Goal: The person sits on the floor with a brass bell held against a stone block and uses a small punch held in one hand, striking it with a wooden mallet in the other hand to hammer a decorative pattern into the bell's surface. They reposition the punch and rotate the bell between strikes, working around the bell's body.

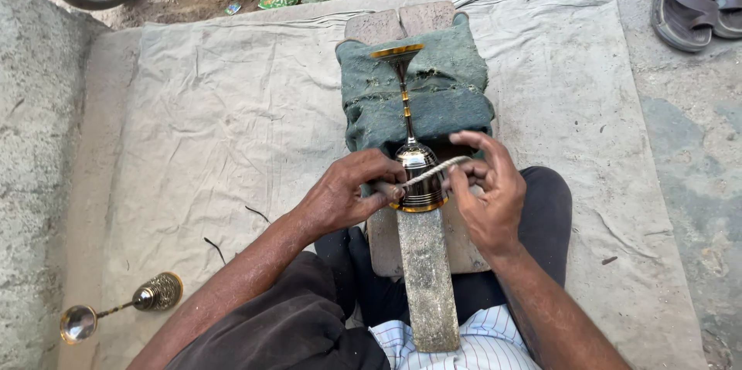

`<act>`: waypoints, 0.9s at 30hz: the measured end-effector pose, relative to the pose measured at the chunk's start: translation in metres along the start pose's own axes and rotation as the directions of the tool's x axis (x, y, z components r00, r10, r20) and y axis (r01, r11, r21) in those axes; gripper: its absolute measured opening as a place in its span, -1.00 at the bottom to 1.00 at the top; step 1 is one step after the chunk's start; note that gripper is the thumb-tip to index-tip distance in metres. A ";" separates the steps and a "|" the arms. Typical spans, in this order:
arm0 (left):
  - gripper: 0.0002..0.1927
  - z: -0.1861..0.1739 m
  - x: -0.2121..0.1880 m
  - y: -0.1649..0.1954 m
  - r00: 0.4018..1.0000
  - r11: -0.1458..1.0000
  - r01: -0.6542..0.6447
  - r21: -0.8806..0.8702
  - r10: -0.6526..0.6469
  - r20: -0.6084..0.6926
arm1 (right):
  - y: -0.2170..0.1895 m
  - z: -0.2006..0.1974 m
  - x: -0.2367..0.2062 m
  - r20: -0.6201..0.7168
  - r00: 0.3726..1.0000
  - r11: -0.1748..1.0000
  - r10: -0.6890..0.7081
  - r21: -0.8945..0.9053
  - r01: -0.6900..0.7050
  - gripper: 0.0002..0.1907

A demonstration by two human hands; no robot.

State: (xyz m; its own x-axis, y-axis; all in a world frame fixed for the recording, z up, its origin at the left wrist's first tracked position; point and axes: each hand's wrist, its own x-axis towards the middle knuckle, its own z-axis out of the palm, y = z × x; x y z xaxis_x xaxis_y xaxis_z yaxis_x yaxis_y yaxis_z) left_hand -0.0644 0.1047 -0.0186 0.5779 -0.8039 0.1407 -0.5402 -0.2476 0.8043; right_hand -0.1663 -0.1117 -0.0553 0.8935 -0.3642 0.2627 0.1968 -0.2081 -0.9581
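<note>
Both hands grip a pale cord: the left hand (344,196) is closed on one end, the right hand (485,192) pinches the other. Between them the cord (433,171) wraps a brass goblet (416,169) lying on a wooden block (427,277). Uneven pulling could likely slip the cord off or roll the goblet sideways.
</note>
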 end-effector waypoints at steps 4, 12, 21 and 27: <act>-0.80 0.004 0.000 -0.012 0.997 0.997 -0.075 0.028 0.076 -0.030 | 0.012 -0.005 -0.021 0.019 0.998 0.997 0.058 -0.045 -0.057 -0.57; -0.89 -0.024 -0.005 -0.046 0.911 0.882 0.370 -0.292 -0.406 -0.074 | 0.041 -0.021 -0.043 0.051 0.995 0.963 -0.086 -0.253 0.096 -0.73; -0.73 -0.027 -0.020 -0.070 0.948 0.822 0.288 0.491 -0.316 -0.026 | 0.080 -0.023 -0.048 0.061 0.992 0.994 0.112 -0.015 -0.112 -0.78; -0.61 -0.007 -0.013 -0.085 0.968 0.792 0.231 0.566 -0.130 -0.214 | 0.080 -0.019 -0.045 0.035 0.978 0.977 0.205 -0.063 -0.202 -0.78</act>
State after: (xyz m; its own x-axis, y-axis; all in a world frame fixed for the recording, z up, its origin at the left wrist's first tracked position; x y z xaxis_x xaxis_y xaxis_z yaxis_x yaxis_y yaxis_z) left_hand -0.0216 0.1397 -0.0844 0.7604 -0.6307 0.1552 -0.6402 -0.6876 0.3425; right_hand -0.1988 -0.1295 -0.1415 0.9284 -0.3672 0.0569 -0.0139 -0.1872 -0.9822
